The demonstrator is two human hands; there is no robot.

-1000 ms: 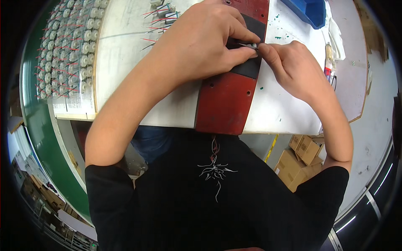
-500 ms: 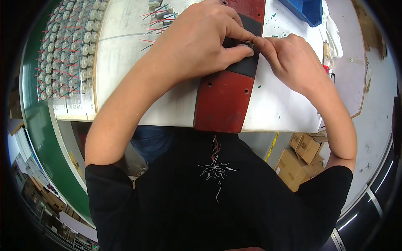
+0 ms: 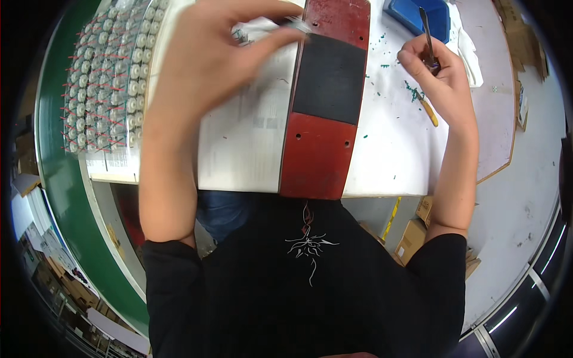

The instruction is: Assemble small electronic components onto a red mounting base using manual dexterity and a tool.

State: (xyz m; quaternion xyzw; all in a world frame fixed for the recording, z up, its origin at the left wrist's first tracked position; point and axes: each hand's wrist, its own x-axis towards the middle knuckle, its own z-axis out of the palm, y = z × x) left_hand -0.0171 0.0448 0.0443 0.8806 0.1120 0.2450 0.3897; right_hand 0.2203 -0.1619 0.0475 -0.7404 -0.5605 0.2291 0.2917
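My left hand (image 3: pixel 224 56), smeared by motion, is raised over the left side of the red board (image 3: pixel 315 161). Its thumb and fingers close on a small silvery part (image 3: pixel 299 25), too blurred to name. A black pad (image 3: pixel 330 77) covers the board's middle, with nothing on it. To the right of the board, my right hand (image 3: pixel 444 74) is closed around a slim tool with a metal shaft (image 3: pixel 425 27), its tip pointing up and away; the fingers hide most of its handle. Below that hand lies a yellow-handled tool (image 3: pixel 428 112) on the white tabletop.
Rows of small clear-and-white units with red wires (image 3: pixel 107 83) stand at the left. A blue bin (image 3: pixel 418 18) sits at the far right, beside a white cloth (image 3: pixel 470 59). Green scraps (image 3: pixel 412 90) are scattered right of the board. Cardboard boxes (image 3: pixel 412 238) stand below the table.
Both hands have left the black pad and moved apart. The left went left with the small part; the right moved right and now holds the slim tool upright. The yellow-handled tool has come into view.
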